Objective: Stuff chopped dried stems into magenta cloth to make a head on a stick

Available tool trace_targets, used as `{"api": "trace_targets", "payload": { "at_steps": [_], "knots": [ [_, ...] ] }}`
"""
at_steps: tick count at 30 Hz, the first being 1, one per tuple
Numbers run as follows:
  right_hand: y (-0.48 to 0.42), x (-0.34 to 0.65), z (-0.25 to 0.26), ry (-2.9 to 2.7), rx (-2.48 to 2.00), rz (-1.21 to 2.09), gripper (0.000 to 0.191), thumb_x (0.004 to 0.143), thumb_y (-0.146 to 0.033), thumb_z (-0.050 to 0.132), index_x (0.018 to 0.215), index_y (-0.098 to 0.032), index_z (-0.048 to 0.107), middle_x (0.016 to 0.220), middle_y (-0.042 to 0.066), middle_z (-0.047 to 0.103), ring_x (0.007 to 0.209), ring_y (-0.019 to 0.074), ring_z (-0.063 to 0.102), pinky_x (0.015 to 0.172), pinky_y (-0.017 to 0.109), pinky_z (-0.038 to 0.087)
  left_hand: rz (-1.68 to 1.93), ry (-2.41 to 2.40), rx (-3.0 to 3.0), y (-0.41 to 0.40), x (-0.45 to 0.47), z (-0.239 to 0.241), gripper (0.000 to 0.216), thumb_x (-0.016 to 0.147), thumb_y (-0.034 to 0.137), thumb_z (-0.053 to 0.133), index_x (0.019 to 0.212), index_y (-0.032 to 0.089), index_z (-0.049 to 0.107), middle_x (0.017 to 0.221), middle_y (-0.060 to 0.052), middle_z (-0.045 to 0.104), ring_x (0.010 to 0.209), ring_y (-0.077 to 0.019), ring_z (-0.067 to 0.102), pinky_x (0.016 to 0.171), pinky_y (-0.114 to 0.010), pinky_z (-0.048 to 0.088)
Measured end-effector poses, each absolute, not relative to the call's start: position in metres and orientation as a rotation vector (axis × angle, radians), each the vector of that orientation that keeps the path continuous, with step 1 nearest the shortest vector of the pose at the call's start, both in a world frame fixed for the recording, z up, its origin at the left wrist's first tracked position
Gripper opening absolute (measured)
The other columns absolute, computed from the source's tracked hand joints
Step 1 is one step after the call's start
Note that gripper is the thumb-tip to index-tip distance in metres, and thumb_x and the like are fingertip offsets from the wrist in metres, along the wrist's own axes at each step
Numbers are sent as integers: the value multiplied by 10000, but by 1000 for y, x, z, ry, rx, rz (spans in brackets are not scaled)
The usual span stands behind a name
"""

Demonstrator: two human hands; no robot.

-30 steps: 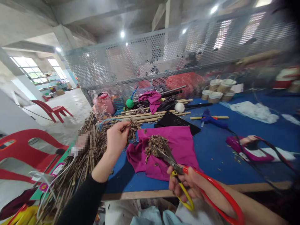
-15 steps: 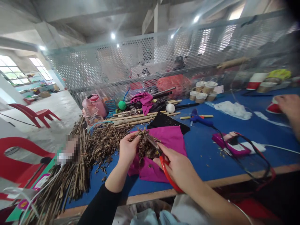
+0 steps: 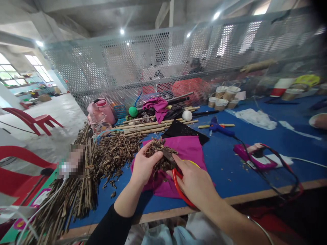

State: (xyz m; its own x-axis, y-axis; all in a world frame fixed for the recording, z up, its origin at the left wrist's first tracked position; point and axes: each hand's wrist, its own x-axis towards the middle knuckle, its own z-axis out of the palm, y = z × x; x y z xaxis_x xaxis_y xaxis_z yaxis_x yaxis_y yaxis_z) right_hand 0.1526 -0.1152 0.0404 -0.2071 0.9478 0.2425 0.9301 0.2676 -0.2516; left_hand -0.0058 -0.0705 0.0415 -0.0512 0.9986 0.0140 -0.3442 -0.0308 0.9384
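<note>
My left hand (image 3: 145, 166) is closed on a clump of dried leaves (image 3: 161, 164), thumb on the near side. In my right hand (image 3: 195, 182) is a pair of red-handled scissors (image 3: 169, 156), blades reaching into the clump; leaves hide their tips. A curved yellow edge (image 3: 192, 163) shows behind my right hand. Beneath both hands lies a magenta cloth (image 3: 190, 149) with leaf crumbs on it, next to a black sheet (image 3: 182, 131). Left of the cloth is a heap of crumbled dried leaves (image 3: 117, 153).
A bundle of dry stalks (image 3: 79, 190) fills the table's left side. Behind are wooden sticks (image 3: 145, 128), a white ball (image 3: 187, 115) and a pink jug (image 3: 107, 110). To the right are a blue glue gun (image 3: 218, 127), a corded purple power strip (image 3: 255, 160) and paper cups (image 3: 221, 102).
My left thumb has moved across the clump towards the scissors. The blades look closer together. The other person's hand at the right has drawn back towards the edge of view.
</note>
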Motion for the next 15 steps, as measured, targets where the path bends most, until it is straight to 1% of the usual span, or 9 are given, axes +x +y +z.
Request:
{"api": "trace_targets", "payload": {
  "at_steps": [2,4,7,9,11,13,15],
  "knots": [
    [-114,153,44,-2185,-1693,150,485,884,-411,488,1308,-175,486,982,126,692,889,273,656,689,332,479,1379,1023,1041,-73,-6,41,586,571,233,823,1124,201,631,1037,-48,706,903,-173,660,845,-266,504],
    [-112,154,49,-2174,-1652,292,465,879,-421,494,1280,-185,505,969,115,697,878,266,661,693,323,471,1403,1084,1081,-73,-8,40,548,596,209,801,1118,206,636,1045,-46,705,926,-177,659,859,-270,500],
    [-111,159,61,-2146,-1619,537,375,858,-450,516,1136,-204,571,904,82,705,786,237,664,647,294,447,1430,1128,1111,-71,-10,38,446,641,187,750,1077,196,657,1042,-52,707,937,-179,659,865,-276,496],
    [-111,166,70,-2135,-1603,669,341,831,-483,541,1031,-209,579,832,57,695,713,214,643,616,280,430,1425,1134,1105,-70,-10,37,411,653,195,738,1057,182,664,1016,-61,714,923,-181,662,855,-280,498],
    [-112,176,78,-2151,-1546,791,339,812,-518,550,971,-218,568,768,31,671,656,193,606,597,273,422,1427,1143,1078,-68,-11,36,403,653,223,746,1045,168,669,1005,-70,717,908,-179,663,844,-279,499],
    [-116,191,82,-2138,-1466,921,345,803,-542,549,944,-229,577,734,17,651,630,182,574,584,271,425,1445,1122,1023,-66,-12,34,413,642,259,763,1033,162,672,996,-73,718,884,-170,663,825,-267,497],
    [-121,207,80,-2004,-1416,1054,370,778,-559,574,947,-232,609,743,26,651,644,186,568,582,272,441,1467,1059,934,-63,-13,31,428,621,288,783,1016,167,672,963,-59,721,817,-145,662,770,-240,497]
  ]
}}
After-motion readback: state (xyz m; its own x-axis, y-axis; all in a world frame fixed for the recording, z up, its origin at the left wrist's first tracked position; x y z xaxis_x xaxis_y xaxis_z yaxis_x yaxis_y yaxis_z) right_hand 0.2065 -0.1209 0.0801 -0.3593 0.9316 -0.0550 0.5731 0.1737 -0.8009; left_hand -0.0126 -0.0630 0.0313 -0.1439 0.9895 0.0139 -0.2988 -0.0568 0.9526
